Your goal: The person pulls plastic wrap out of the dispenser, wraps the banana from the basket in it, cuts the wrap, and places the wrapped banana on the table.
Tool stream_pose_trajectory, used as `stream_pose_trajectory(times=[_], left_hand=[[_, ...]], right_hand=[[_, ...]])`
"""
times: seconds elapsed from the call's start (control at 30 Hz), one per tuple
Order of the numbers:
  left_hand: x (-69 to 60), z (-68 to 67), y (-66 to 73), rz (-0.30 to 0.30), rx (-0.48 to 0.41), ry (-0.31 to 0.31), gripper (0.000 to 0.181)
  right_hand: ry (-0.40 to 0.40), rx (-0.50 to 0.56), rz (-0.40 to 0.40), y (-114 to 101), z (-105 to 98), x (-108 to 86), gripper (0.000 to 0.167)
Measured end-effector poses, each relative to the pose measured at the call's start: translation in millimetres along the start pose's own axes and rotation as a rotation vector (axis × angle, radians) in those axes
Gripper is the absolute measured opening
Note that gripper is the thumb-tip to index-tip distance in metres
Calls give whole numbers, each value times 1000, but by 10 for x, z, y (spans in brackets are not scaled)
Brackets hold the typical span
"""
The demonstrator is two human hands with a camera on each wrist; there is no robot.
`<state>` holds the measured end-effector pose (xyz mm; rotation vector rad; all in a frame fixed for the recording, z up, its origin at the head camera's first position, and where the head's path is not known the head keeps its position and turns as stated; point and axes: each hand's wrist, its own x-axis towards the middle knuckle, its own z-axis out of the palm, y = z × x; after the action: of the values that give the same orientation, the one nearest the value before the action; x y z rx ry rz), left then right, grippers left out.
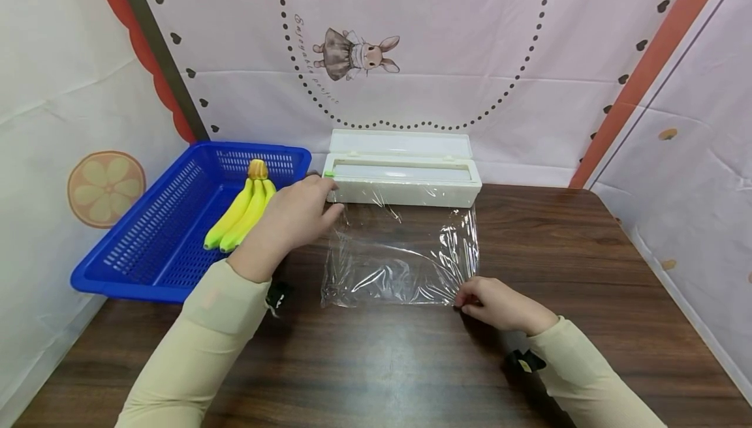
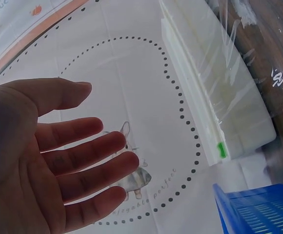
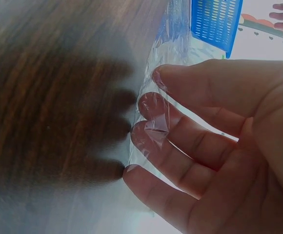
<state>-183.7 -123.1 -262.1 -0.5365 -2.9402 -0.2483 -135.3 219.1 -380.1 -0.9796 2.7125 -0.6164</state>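
right hand point(image 1: 499, 303) pinches clear plastic film point(image 1: 382, 275) at one corner, loose-fingered left hand point(image 1: 298, 214) beside the long white plastic dispenser point(image 1: 405, 173); even tension should limit creasing.

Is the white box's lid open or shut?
Open. The lid is tipped up behind the white box, and the long opening on top shows.

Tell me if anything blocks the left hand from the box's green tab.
Nothing visible does: in the left wrist view, only backdrop shows between the left hand and the green tab. The film runs from the box's front to the right hand.
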Motion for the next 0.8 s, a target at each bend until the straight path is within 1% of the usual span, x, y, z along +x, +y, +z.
stream_pose_trajectory(times=[0.1,0.3,0.6,0.8], left_hand=[[3,-13,-14,-8,5,6,44],[10,-52,-46,-12,7,0,45],[54,-90,-108,-28,6,16,44],[82,-119,-151,-42,12,3,45]], right_hand=[[1,2,1,-4,-2,-2,10],[10,-1,-6,-8,-2,-5,10],[15,4,-7,-7,4,-9,10],[14,3,-4,-9,4,-7,9]])
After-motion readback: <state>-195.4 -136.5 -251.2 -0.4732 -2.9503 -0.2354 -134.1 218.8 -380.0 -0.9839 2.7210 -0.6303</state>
